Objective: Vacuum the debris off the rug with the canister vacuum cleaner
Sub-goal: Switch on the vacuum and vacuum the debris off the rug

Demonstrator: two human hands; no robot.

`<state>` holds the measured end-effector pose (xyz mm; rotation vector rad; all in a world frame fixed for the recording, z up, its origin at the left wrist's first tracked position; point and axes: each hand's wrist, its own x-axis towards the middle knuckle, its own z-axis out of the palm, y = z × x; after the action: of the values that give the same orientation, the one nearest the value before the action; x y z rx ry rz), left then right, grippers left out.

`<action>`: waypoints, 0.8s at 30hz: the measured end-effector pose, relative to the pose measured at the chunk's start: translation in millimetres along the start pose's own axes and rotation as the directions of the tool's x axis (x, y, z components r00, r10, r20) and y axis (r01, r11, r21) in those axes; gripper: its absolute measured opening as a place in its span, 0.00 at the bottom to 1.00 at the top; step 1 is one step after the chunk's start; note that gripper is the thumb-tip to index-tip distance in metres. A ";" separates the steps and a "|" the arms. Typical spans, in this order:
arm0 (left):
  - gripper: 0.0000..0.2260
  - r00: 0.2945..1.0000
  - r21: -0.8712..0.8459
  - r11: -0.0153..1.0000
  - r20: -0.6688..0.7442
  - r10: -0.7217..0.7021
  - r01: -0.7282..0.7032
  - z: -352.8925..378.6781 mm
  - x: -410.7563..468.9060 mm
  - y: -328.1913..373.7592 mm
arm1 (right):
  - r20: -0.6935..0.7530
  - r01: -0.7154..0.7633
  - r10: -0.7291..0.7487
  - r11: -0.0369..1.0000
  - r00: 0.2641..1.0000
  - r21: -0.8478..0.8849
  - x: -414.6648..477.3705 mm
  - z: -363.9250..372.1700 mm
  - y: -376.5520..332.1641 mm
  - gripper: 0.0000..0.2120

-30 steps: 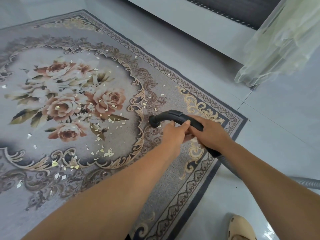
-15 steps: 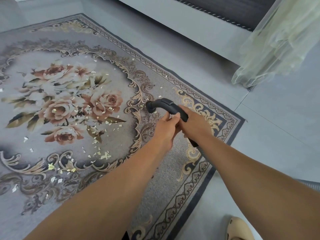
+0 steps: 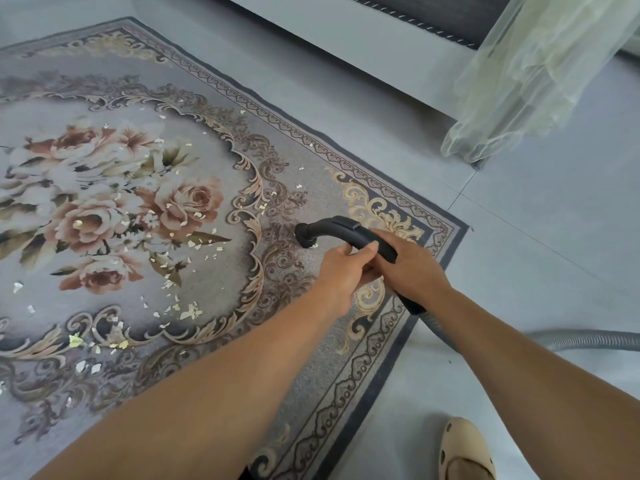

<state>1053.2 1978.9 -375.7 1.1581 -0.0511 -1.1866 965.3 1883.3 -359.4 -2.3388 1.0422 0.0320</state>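
Note:
A grey rug (image 3: 214, 292) with a rose pattern covers the floor on the left. Pale paper-like debris (image 3: 188, 311) is scattered over its middle and lower-left scrollwork. The black curved vacuum nozzle handle (image 3: 341, 230) points left, its round mouth down on the rug's ornate border. My left hand (image 3: 341, 271) grips the handle from the near side. My right hand (image 3: 407, 268) wraps it just behind. A grey ribbed hose (image 3: 588, 341) trails off to the right edge. The canister itself is out of view.
A sheer pale-green curtain (image 3: 526, 74) hangs to the floor at the upper right. A white base with a dark cushion (image 3: 346, 39) runs along the far side. A beige shoe (image 3: 465, 452) stands on the grey tiles near the rug's corner.
The nozzle mouth slid forward across the rug's border, then drew back a little. Both hands kept their grip on the handle.

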 end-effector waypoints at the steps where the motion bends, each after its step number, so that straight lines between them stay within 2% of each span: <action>1: 0.15 1.000 -0.001 1.000 0.002 -0.007 0.007 0.6 0.0 -1.1 | -0.003 0.001 -0.001 1.000 1.000 -0.004 -1.3 -0.4 2.2 0.21; 7: 0.18 0.998 0.000 1.000 -0.056 0.005 -0.005 -6.0 4.3 3.4 | 0.007 0.025 -0.025 1.000 1.000 0.002 4.4 8.3 -6.2 0.20; 14: 0.16 0.984 -0.030 0.995 -0.154 0.094 -0.100 -26.5 14.5 25.5 | -0.045 0.042 -0.040 0.998 0.998 0.040 32.2 31.2 -40.9 0.22; 24: 0.17 0.951 -0.043 0.989 -0.285 0.121 -0.138 -49.6 27.0 26.3 | 0.039 0.095 -0.094 0.995 0.995 -0.019 50.3 48.2 -66.2 0.20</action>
<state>1111.6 1990.0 -393.9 1.2392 0.1244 -0.8927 1055.7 1909.1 -379.4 -2.3941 0.9163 0.0513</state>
